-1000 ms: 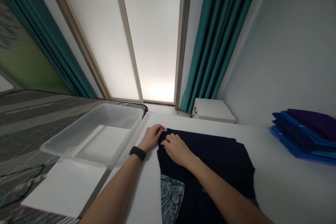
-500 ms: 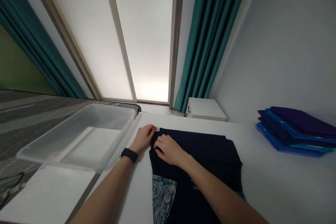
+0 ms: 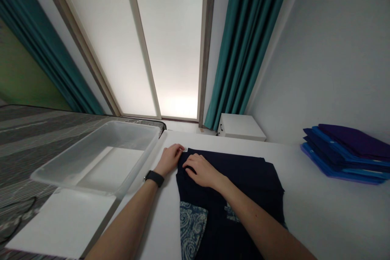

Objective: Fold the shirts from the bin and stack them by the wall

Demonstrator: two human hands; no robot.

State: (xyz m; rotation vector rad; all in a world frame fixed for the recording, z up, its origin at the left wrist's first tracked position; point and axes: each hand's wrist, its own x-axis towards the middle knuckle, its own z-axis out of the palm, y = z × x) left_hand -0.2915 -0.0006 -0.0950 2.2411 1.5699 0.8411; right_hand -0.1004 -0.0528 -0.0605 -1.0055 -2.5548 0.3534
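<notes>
A dark navy garment (image 3: pixel 258 183) lies spread on the white table (image 3: pixel 319 219). It has a blue-and-white paisley patch (image 3: pixel 192 227) at its lower left and a smaller patterned piece partly under my right forearm. My left hand (image 3: pixel 171 158), with a black watch on the wrist, is at the garment's upper left corner, its fingers bent together on the edge there. My right hand (image 3: pixel 201 169) rests on the cloth just beside it, fingers curved and pressed on the fabric; whether it pinches any cloth is hard to tell.
A translucent plastic bin (image 3: pixel 122 189) stands left of the table on a white surface (image 3: pixel 63 223). Folded blue and purple cloths (image 3: pixel 347 154) are stacked at the right. Behind the table is a white cabinet (image 3: pixel 242 126); a striped grey bed (image 3: pixel 18 150) lies far left.
The whole view has shifted slightly, so things appear a little further right. My right hand has barely moved on the cloth; my left hand stays at the corner.
</notes>
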